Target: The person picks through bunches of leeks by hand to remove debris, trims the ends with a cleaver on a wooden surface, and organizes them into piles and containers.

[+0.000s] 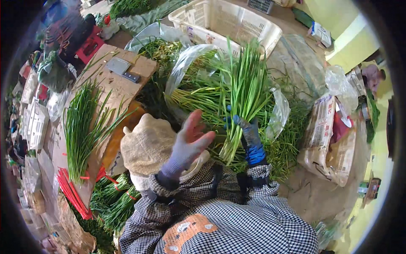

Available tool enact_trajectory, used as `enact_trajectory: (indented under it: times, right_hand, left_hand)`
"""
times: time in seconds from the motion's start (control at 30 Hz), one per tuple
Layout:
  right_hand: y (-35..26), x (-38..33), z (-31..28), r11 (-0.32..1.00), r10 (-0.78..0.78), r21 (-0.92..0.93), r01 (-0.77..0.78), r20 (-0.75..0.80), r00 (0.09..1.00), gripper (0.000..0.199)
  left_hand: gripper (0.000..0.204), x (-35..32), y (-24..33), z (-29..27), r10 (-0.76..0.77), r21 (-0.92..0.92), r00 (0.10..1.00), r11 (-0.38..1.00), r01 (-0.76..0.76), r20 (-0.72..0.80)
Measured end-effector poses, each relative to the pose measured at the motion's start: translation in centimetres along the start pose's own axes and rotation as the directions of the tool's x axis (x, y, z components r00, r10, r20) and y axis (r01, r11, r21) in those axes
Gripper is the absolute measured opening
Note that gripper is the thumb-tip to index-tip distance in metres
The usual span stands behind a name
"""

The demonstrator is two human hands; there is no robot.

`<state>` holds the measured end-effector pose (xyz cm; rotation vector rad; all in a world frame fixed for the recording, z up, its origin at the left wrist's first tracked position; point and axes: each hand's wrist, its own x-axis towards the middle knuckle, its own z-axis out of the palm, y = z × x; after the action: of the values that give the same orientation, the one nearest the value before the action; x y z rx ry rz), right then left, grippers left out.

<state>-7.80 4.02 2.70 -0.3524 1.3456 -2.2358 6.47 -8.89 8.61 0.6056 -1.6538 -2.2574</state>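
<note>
Workroom with a yellow wall [311, 10] and a brown floor [300, 186], produce spread throughout. Central item: green bunch [247, 80], long-leaved, held above the loose greens [198, 99], pale stem ends toward the wearer, tips pointing away. Right hand [247, 127], blue-gloved: grip closed around the lower stalks, presumably to gather them where they are firmest. Left hand [190, 144], grey-gloved: grip spread, nothing in it, near the bunch but apart. Beneath: loose greens in and around a clear plastic bag [179, 70], apparently opened wide for easy reach. To the left: beige cloth [146, 142], between left hand and desk [137, 65], a likely obstacle on that side. Desk, cardboard-topped: cleaver [118, 66] at the far end, probably set clear of the leaves; second bunch [80, 131] laid lengthwise; red strips [75, 194] beside it, apparently kept together against tangling; tied bundles [116, 203] alongside, lower. Beyond the bag: large white crate [228, 19], closing off the far side. To the right: second crate [315, 131], red item [339, 127] inside.
</note>
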Motion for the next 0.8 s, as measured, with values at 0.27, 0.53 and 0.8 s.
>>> enact_trajectory:
  times: [0.27, 0.53, 0.8]
  right_hand:
    - [0.0, 0.8, -2.9, 0.771, 0.192, -0.621, -0.14, 0.017, 0.981, 0.047]
    - [3.0, -1.1, -2.3, 0.922, 0.198, -0.354, -0.154, 0.092, 0.976, 0.037]
    - [5.2, -0.2, -2.6, 0.881, 0.068, -0.466, -0.086, -0.056, 0.996, 0.027]
  left_hand:
    - [0.037, 3.4, -7.4, 1.9, -0.511, -0.248, 0.809, 0.776, 0.579, 0.289]
    - [0.028, 3.4, -10.4, 1.2, -0.427, -0.171, 0.892, 0.877, 0.449, 0.152]
    - [0.039, 2.4, -12.8, -0.9, -0.393, -0.521, 0.86, 0.684, 0.51, 0.327]
